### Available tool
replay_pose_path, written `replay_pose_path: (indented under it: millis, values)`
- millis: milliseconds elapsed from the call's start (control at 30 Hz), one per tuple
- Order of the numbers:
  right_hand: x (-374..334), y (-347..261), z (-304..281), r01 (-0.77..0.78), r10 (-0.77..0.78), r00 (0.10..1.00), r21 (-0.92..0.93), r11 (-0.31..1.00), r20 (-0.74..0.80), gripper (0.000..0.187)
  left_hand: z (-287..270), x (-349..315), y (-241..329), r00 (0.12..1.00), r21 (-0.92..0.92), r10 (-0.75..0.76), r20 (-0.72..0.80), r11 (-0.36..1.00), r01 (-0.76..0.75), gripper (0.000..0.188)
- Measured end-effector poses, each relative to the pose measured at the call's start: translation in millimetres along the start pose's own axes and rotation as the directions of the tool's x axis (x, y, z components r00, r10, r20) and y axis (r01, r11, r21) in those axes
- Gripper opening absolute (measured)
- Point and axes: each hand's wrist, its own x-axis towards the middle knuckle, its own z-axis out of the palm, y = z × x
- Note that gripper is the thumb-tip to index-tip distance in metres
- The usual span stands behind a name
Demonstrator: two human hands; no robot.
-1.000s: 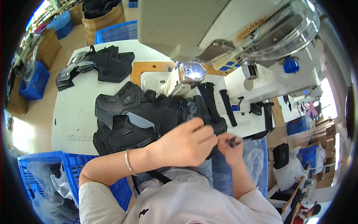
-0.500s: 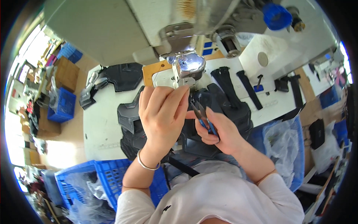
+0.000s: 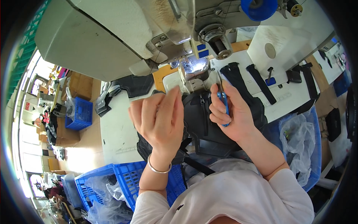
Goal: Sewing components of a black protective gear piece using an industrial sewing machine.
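Note:
My left hand (image 3: 157,121) is raised above the near side of the sewing machine's needle area, fingers bent and thumb side pressed together. Whatever its fingertips hold, if anything, is too small to make out. In my right hand (image 3: 238,114) is a pair of thread snips (image 3: 223,100) with blue handles, blades pointing up and away from me. Under and between both hands lies a black fabric piece with a zipper (image 3: 204,115), its far edge near the lit presser foot area of the sewing machine (image 3: 194,71).
Black straps (image 3: 261,84) and dark cut pieces (image 3: 132,85) lie on the white table (image 3: 119,127). A blue crate (image 3: 128,179) with clear plastic bags stands at the near left, a blue bin (image 3: 313,149) at the right. The machine head overhangs the far side.
The snips have moved right, away from my left hand, and their blades are now closer together. My left hand has drawn nearer to me, and the whole view has shifted.

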Motion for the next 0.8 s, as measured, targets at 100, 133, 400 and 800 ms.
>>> replay_pose_path:
  millis: [100,133,400,800]
  values:
    - [0,4,5,-0.025,0.026,0.999,-0.034,0.999,0.035,0.038,2,15,0,0.987,0.198,0.107,-0.122,0.977,-0.082,0.026]
    - [1,6,8,-0.079,0.08,0.995,-0.033,0.996,0.057,0.039,1,20,2,0.985,0.236,0.119,-0.121,0.968,-0.088,0.026]
    - [1,10,12,-0.066,0.075,0.995,-0.128,0.99,0.064,0.042,8,35,3,0.965,0.352,0.207,-0.161,0.925,-0.14,0.026]
    - [3,6,19,-0.067,0.081,0.994,-0.164,0.984,0.08,0.041,9,34,4,0.976,0.383,0.199,-0.084,0.911,-0.153,0.028]
